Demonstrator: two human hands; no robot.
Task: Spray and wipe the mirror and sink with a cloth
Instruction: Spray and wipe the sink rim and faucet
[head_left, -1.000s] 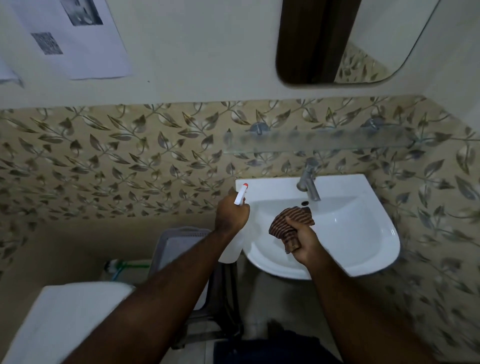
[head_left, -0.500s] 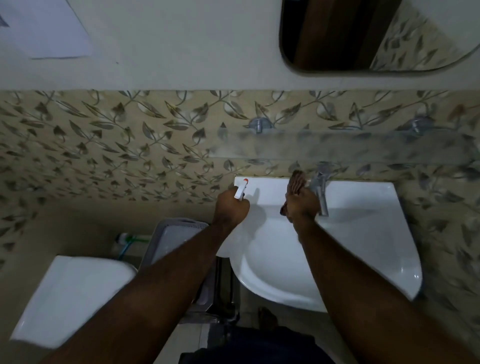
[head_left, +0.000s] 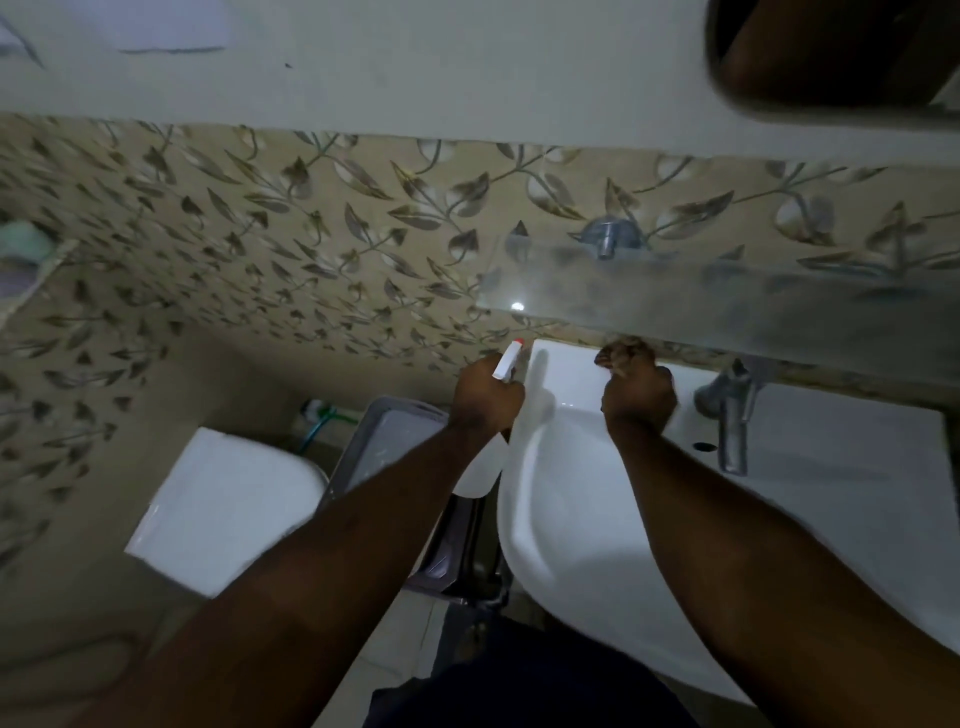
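A white sink (head_left: 582, 561) hangs on the tiled wall at the right, with a metal tap (head_left: 730, 421) at its back. My left hand (head_left: 485, 397) grips a white spray bottle (head_left: 480, 475) with a red-tipped nozzle, just off the sink's left rim. My right hand (head_left: 636, 395) presses a brown striped cloth (head_left: 621, 353) on the sink's back left ledge, left of the tap. Most of the cloth is hidden under the hand. Only a corner of the mirror (head_left: 831, 57) shows at the top right.
A frosted glass shelf (head_left: 727, 306) juts out from the wall right above the sink and my right hand. A grey bin (head_left: 384, 452) stands below my left forearm. A white toilet tank lid (head_left: 228, 504) lies further left.
My right hand carried the cloth from the sink bowl up to the back ledge, then slid left away from the tap. The left hand kept the bottle by the sink's rim. My head moved closer.
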